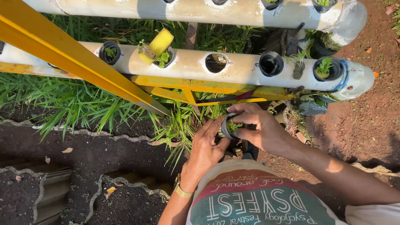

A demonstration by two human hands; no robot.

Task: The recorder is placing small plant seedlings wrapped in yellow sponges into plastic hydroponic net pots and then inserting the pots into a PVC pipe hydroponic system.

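Observation:
Both my hands hold a small black net pot [230, 126] with a green seedling in it, just below the white pipe [187, 66]. My right hand [260, 129] wraps over the pot's top and right side. My left hand [206, 148] grips it from the left and underneath, a gold watch on that wrist. The pipe has round holes: one empty hole [216, 63], an empty black pot [271, 63], and pots with seedlings [325, 68]. A yellow sponge piece [160, 41] sticks out of one pot.
A yellow metal frame [83, 66] slants across the left and supports the pipe. A second white pipe [187, 10] runs above. Grass grows under the pipes. Dark soil beds with wavy edging [100, 187] lie lower left; red dirt lies to the right.

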